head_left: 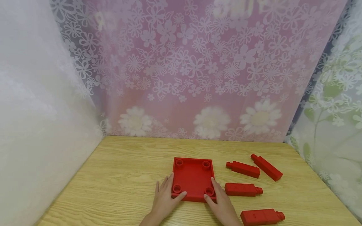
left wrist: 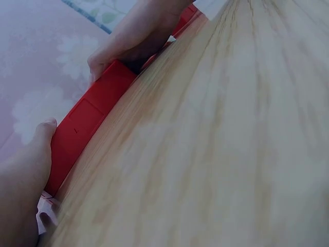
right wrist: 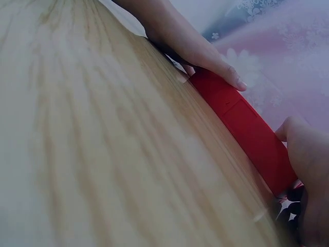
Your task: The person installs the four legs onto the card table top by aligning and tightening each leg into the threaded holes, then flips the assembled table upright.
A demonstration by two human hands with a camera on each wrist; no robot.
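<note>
A red square tabletop [head_left: 190, 177] of a small model table lies underside up on the wooden table, with a raised rim and a round socket in each corner. My left hand [head_left: 164, 197] grips its near left corner, thumb over the front rim and fingers along the left side. At the near right corner my right hand [head_left: 222, 201] holds it the same way. Both wrist views show the front edge of the tabletop [left wrist: 87, 121] low against the wood, a thumb at either end. The fingers on the far sides are partly hidden.
Several red square-section legs with threaded ends lie to the right: one leg [head_left: 243, 189] beside my right hand, one [head_left: 262, 216] nearer the front, two farther back [head_left: 244, 169]. The wooden table [head_left: 127, 169] ends at a flowered curtain [head_left: 181, 78] behind and pale sheets on both sides.
</note>
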